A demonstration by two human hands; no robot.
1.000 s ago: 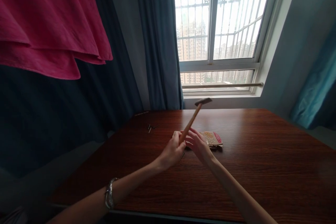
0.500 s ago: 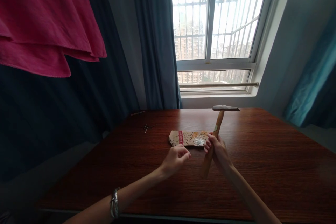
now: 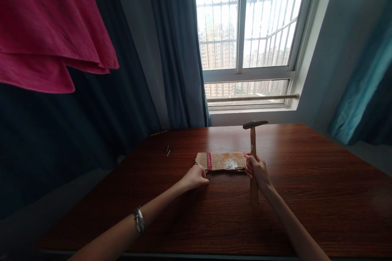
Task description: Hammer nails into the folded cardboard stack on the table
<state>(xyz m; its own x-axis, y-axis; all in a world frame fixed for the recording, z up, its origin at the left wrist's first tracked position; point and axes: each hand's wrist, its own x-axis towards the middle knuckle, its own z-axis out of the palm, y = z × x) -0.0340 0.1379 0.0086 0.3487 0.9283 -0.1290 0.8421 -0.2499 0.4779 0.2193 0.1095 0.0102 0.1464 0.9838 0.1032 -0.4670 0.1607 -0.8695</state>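
Note:
My right hand (image 3: 257,171) is wrapped round the wooden handle of a hammer (image 3: 252,142), held upright with its metal head on top. A folded piece of cardboard (image 3: 219,160), dotted and crossed by a red band, lies flat on the table. At the cardboard's near left edge is my left hand (image 3: 196,177), fingers pinched together. A tiny dark tip shows at those fingertips, too small to name. Several thin dark nails (image 3: 168,149) lie in a loose heap farther left.
The brown wooden table (image 3: 306,195) reaches to the wall below a barred window (image 3: 240,71). Blue curtains (image 3: 179,69) hang at the left and right. A pink cloth (image 3: 52,28) hangs at upper left. A thin strip (image 3: 159,133) lies at the table's far left edge.
My left hand has moved left and slightly down along the cardboard. The hammer has turned more upright and its head has swung round, with my right hand a little farther right.

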